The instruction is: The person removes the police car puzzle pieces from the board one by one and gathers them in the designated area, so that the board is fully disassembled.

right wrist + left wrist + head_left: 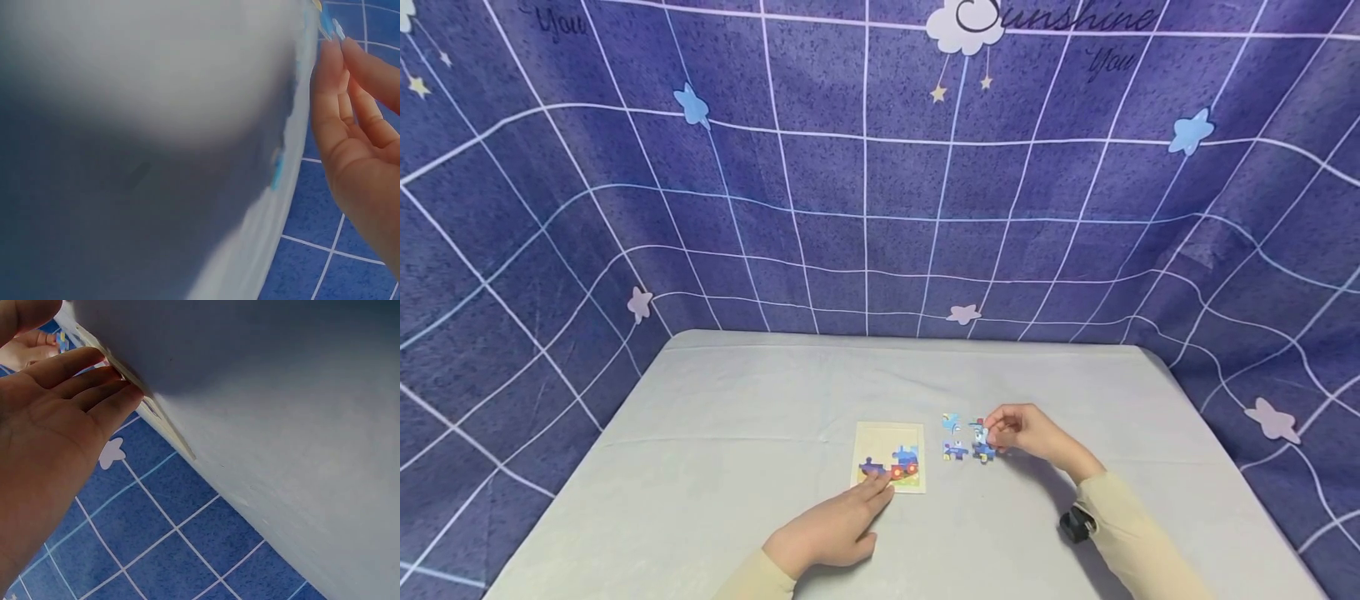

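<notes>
A shallow square puzzle board point(887, 434) lies on the table with joined pieces of a train picture point(905, 457) in its lower part; its upper part is bare. My left hand point(835, 527) reaches in from the front with nearly straight fingers resting on the board's lower edge. In the left wrist view those fingertips meet the board's thin rim point(167, 429). To the right, my right hand point(1028, 433) pinches a blue jigsaw piece point(327, 22) between thumb and fingertips. It hovers over the loose pieces and partly covers them.
Left of my right hand lie loose jigsaw pieces, one light blue point(951, 422) and one blue and purple point(955, 451). Another piece point(983, 452) sits under the right fingertips. A pale cloth covers the table point(737, 400); a blue gridded curtain point(820, 208) stands behind and at both sides.
</notes>
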Tool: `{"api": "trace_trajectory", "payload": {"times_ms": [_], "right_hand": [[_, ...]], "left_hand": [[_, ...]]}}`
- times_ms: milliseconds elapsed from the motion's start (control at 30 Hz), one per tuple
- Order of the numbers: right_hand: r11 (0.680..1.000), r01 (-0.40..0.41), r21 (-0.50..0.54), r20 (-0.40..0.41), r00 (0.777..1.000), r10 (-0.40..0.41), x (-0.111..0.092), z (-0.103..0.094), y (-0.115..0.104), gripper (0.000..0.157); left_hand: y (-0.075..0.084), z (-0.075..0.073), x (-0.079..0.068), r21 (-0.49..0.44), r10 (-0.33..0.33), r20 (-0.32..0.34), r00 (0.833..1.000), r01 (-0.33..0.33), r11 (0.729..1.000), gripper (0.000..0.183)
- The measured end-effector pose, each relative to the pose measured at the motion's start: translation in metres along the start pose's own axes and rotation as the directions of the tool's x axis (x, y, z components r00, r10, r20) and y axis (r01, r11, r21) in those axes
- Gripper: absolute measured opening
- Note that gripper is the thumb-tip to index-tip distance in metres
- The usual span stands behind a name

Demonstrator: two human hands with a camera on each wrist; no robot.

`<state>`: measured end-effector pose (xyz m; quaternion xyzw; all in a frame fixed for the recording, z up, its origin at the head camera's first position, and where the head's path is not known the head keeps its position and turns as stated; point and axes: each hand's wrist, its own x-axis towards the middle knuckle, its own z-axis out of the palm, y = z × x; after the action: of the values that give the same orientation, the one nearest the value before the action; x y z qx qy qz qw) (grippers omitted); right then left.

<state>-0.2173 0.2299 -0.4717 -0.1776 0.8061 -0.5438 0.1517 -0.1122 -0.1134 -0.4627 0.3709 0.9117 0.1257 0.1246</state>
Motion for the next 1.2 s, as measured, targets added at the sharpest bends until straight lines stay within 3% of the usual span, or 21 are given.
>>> {"api": "trace_trajectory", "payload": {"times_ms": [133,267,467,667,933,1200], "right_hand": [[1.0,0.004,-0.022,0.015,1.0,-0.004,-0.001,0.0,0.008,0.019],[0.993,0.062,-0.098,0.009,0.998,-0.062,0.001,0.001,0.015,0.016],[0.954,0.13,-0.269,-0.018,0.99,-0.14,0.004,0.003,0.017,0.01],[0.933,0.144,-0.33,-0.018,0.987,-0.159,0.005,0.005,0.015,0.01],[0.932,0.192,-0.308,-0.045,0.975,-0.216,0.016,0.019,-0.005,0.012],[0.909,0.294,-0.296,0.097,0.956,-0.278,0.044,0.057,-0.032,0.022]], "left_hand": [[0.001,0.0,0.0,-0.001,-0.004,0.001,1.0,0.004,1.0,0.058],[0.001,0.0,0.0,0.001,-0.004,0.002,1.0,0.004,1.0,0.058],[0.0,0.001,0.001,0.001,0.0,0.0,1.0,0.0,1.0,0.059],[0.0,0.002,0.0,0.034,0.005,-0.001,1.0,-0.005,0.999,0.061],[-0.001,0.003,-0.003,0.05,0.009,0.0,1.0,-0.009,0.999,0.063],[0.0,0.001,-0.002,0.039,0.013,-0.004,1.0,-0.012,0.999,0.063]]}}
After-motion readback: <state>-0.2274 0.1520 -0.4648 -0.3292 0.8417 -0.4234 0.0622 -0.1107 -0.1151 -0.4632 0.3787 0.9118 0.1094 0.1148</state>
